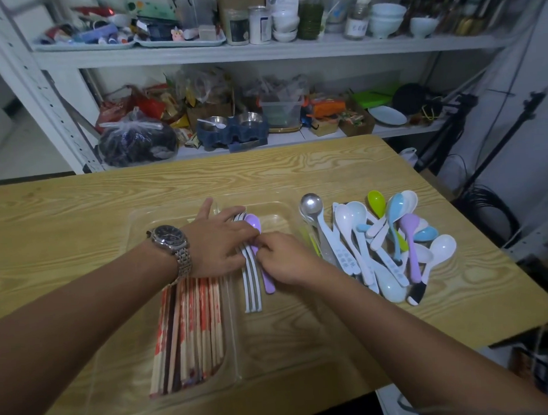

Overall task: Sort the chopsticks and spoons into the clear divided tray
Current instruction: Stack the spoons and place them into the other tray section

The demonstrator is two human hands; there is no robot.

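Note:
A clear divided tray point(123, 383) lies on the wooden table in front of me. Its left compartment holds several red-and-cream chopsticks point(190, 331). In the compartment to the right lie white spoons point(252, 288) nested side by side and a purple spoon point(267, 279). My left hand point(216, 243), with a watch on the wrist, rests flat over the top of the chopsticks and touches the white spoons. My right hand point(285, 258) has its fingers curled at the purple spoon's handle and seems to pinch it. Right of the tray sits a loose pile of spoons point(382, 244).
A metal spoon point(311, 206) lies at the left edge of the pile, with a green spoon point(376, 200) at the back. Behind the table stands a white shelf unit point(261, 52) crowded with bowls, jars and bags. The table's edge point(519, 323) runs close on the right.

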